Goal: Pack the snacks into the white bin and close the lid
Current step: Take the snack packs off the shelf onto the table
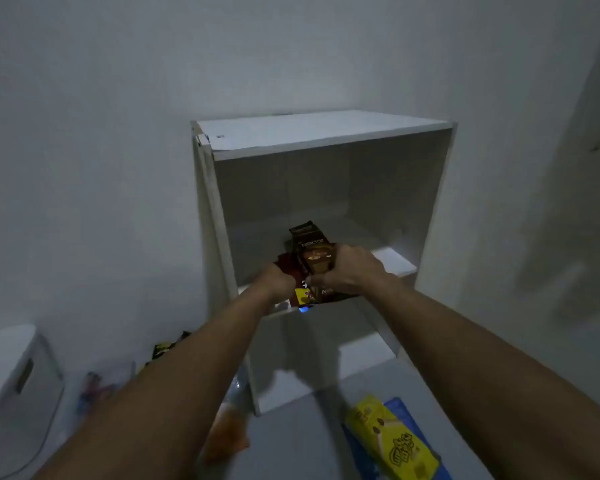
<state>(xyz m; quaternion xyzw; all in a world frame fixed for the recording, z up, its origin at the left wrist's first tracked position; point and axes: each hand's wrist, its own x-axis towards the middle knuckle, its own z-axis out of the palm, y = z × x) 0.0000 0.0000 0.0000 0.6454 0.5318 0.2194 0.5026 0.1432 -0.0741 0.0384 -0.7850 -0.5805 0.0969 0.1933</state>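
A white shelf unit [323, 216] stands against the wall; at lower left the white bin [11, 382] sits on the floor, lid apparently on, well apart from the shelf. A yellow packet [392, 441] and other blurred wrappers lie on the floor. On the middle shelf a stack of snacks is being gathered: the brown Nektar box [314, 252] is gripped by the curled fingers of the right hand [349, 273], while the left hand [278, 280] clasps the red packet [286, 265] beneath. The collecting step is judged under way; next, the stack would need lifting clear and carrying down-left to the bin, whose lid must first be opened
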